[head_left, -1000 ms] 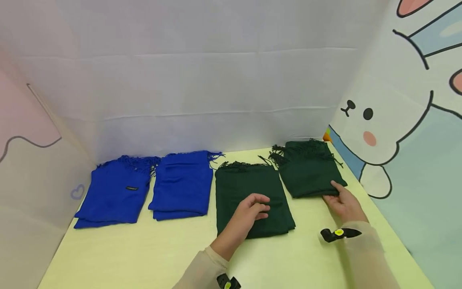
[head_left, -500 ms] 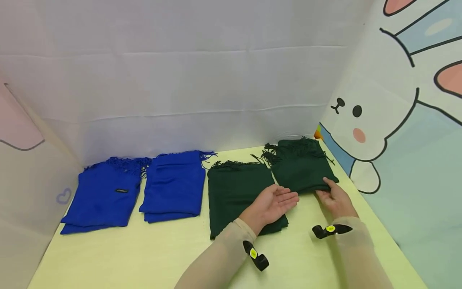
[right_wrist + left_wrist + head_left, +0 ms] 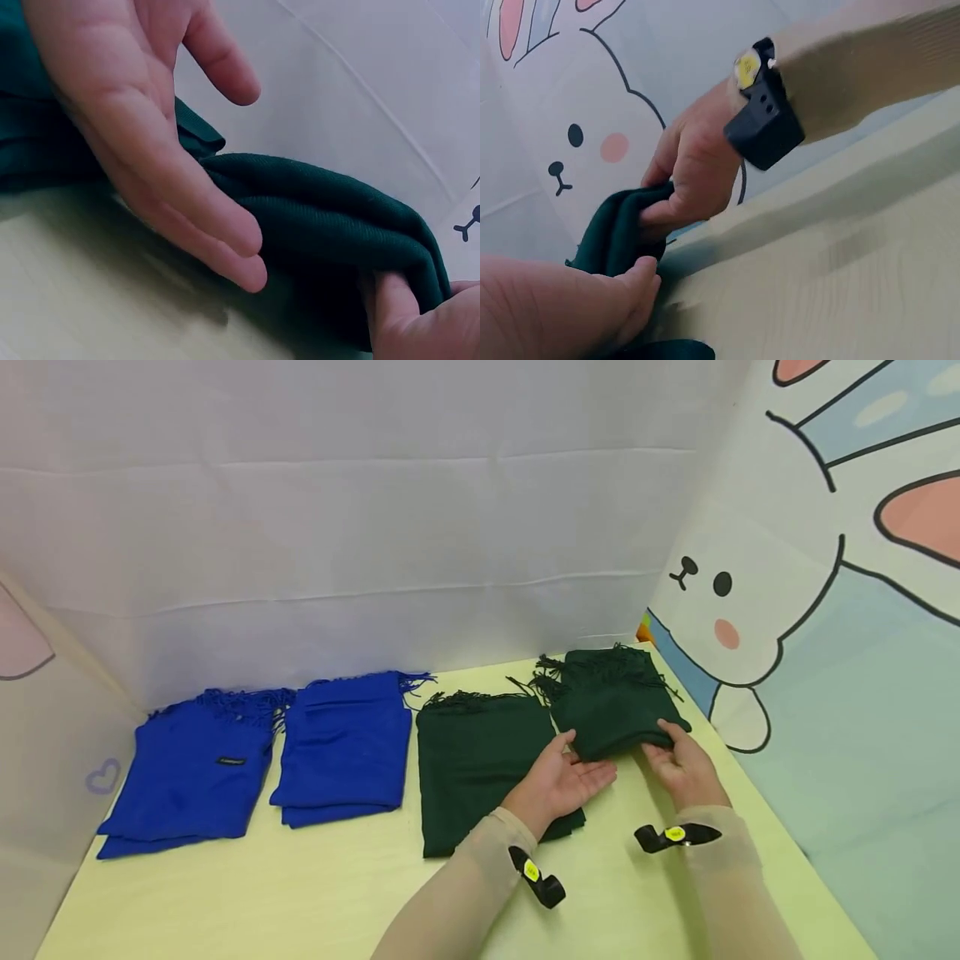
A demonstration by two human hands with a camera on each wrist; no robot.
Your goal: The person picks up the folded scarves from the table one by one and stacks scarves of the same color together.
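Note:
A folded dark green scarf with fringe (image 3: pixel 615 706) lies at the far right of the table, its near edge slightly raised. My right hand (image 3: pixel 688 770) pinches its near right corner, thumb on top and fingers beneath; the right wrist view shows the folded layers (image 3: pixel 337 217) between them. Close to the near left corner, my left hand (image 3: pixel 561 783) is held palm up with fingers straight and thumb apart. In the right wrist view that left hand (image 3: pixel 142 142) has nothing in its grasp. Partly under the left hand lies another folded green scarf (image 3: pixel 480 760).
Two folded blue fringed scarves, one in the middle left (image 3: pixel 345 743) and one with a small black label (image 3: pixel 198 777), lie on the pale yellow table (image 3: pixel 300 893). A white cloth wall (image 3: pixel 360 543) rises behind, and a rabbit-printed panel (image 3: pixel 840 693) stands at the right.
My left hand has turned palm up, its fingers straightened, and moved right toward the far right scarf. My right hand keeps its pinch as the near edge lifts slightly. The view has shifted right.

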